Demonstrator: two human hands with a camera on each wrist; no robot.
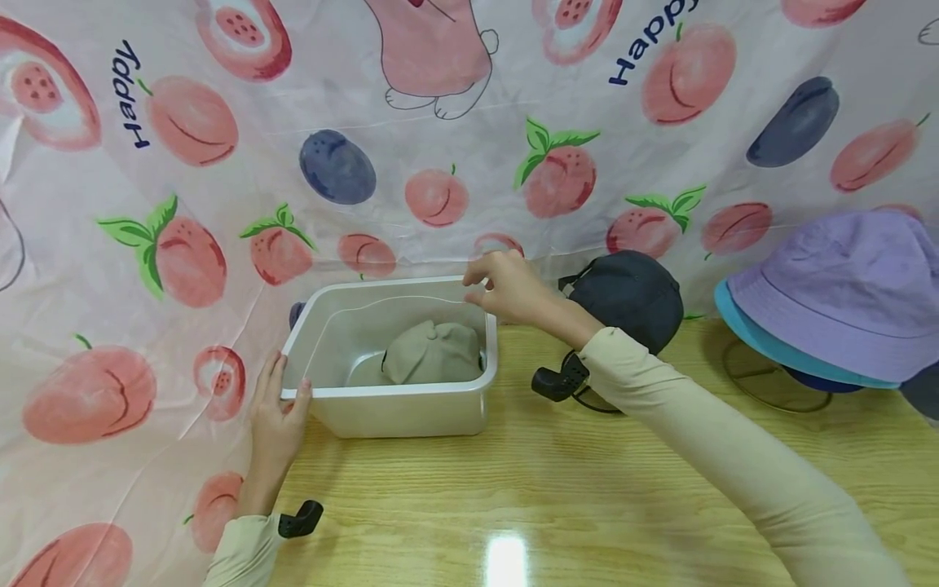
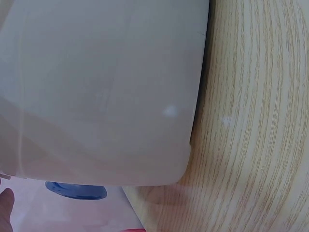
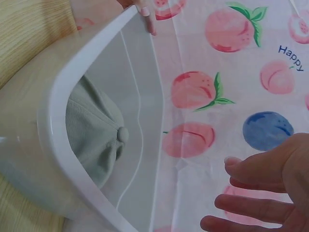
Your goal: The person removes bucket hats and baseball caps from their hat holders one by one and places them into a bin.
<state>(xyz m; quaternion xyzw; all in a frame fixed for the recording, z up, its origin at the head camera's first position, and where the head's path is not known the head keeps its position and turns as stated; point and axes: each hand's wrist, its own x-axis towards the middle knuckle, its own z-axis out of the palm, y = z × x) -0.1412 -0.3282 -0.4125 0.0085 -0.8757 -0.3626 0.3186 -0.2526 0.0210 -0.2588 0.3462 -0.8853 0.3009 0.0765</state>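
Observation:
A cream plastic bin (image 1: 403, 413) stands on the wooden table against the printed cloth. Inside it lies an olive-beige baseball cap (image 1: 433, 352), its crown and top button facing up in the head view. My left hand (image 1: 279, 416) grips the bin's left rim, thumb over the front corner and fingers along the outer side. Above the bin's back right corner is my right hand (image 1: 509, 285), fingers loosely bent and holding nothing. In the right wrist view the right fingers (image 3: 256, 203) are spread apart beside the bin, with the cap (image 3: 94, 130) visible inside.
A dark baseball cap (image 1: 627, 297) sits right of the bin, behind my right forearm. Farther right, a lilac bucket hat (image 1: 844, 293) tops a stack over a turquoise hat (image 1: 763, 338), on a wire stand (image 1: 778, 399). A fruit-print cloth (image 1: 440, 147) hangs behind the wooden table (image 1: 411, 514).

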